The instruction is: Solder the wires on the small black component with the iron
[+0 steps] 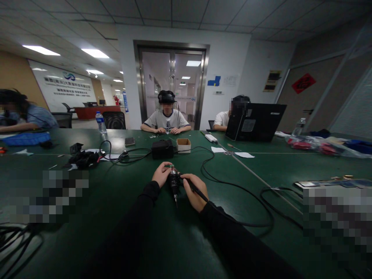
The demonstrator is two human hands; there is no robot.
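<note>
A black cylindrical tool [174, 185] with a silver band and a thin metal tip lies on the green table, its tip towards me. My left hand [161, 176] is closed at its far end, fingers pinched by a small green and reddish part [172, 167]. My right hand [197, 190] grips a black pen-shaped soldering iron [198, 191] like a pen. The iron's front end reaches towards the silver band; whether it touches cannot be made out. A black cord runs from the iron past my right forearm.
Beyond my hands stand a black box [162, 149] and a small open carton [183, 145]. Black cables [232, 182] loop to the right. A laptop [255, 122] stands at back right. One person [167, 116] sits opposite; others sit at both sides. A bottle [100, 123] stands at back left.
</note>
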